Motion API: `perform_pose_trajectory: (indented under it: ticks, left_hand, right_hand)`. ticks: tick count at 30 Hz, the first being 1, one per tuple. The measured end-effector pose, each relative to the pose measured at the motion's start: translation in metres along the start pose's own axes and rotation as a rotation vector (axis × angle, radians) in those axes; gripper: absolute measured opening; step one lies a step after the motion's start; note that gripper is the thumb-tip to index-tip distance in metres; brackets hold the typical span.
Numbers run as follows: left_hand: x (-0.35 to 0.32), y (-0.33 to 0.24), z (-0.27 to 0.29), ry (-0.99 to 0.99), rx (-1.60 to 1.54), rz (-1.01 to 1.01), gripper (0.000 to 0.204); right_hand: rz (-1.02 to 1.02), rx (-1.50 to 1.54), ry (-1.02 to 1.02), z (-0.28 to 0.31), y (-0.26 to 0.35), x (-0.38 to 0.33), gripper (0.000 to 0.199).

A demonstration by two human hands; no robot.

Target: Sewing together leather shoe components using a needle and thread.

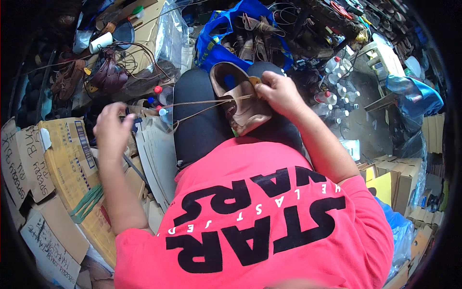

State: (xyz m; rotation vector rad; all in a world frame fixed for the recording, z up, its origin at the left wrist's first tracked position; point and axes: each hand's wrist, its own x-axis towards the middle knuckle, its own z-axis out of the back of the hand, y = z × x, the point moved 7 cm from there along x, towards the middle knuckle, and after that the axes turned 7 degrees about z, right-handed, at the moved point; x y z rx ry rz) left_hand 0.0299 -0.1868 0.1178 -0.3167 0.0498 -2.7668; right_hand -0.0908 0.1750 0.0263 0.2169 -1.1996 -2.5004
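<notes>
A brown leather shoe (pixel 240 103) rests across my thighs, its opening toward the far side. At its right edge my right hand (pixel 279 91) is closed, the fingers bent against the shoe beside a small yellow-orange piece (pixel 255 82). The fingertips are partly hidden. A thin tan lace (pixel 192 103) runs taut from the shoe's upper toward the left, and a second strand (pixel 202 111) hangs slacker below it. Out to the left, my left hand (pixel 113 127) is raised with curled fingers at the far end of the taut lace; the exact grip is too small to make out.
Beyond my knees stands a blue bag (pixel 211 45) full of shoe parts. Plastic bottles (pixel 339 89) crowd the floor at right. Flattened cardboard (pixel 67 164) and a green cord bundle (pixel 87 204) lie at left. A white cup (pixel 101 43) and dark leather shoes (pixel 108 74) are at far left.
</notes>
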Motion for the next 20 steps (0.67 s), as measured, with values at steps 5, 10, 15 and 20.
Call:
perform_pose_trajectory:
  ticks: [5, 10, 15, 20]
  left_hand:
    - [-0.021, -0.154, -0.035, 0.189, -0.686, -0.516, 0.042]
    - [-0.028, -0.222, -0.098, 0.291, -0.343, -0.635, 0.029]
    - [-0.023, -0.192, -0.087, 0.663, -0.828, -0.577, 0.022]
    - [0.003, -0.066, -0.050, 0.706, -0.943, -0.082, 0.016]
  right_hand:
    - [0.043, -0.099, 0.108, -0.012, 0.021, -0.008, 0.025]
    - [0.058, -0.142, 0.118, -0.016, 0.022, -0.010, 0.027]
    - [-0.011, -0.078, 0.213, -0.014, 0.013, -0.007, 0.026]
    - [0.066, 0.061, 0.104, 0.041, -0.024, 0.045, 0.048]
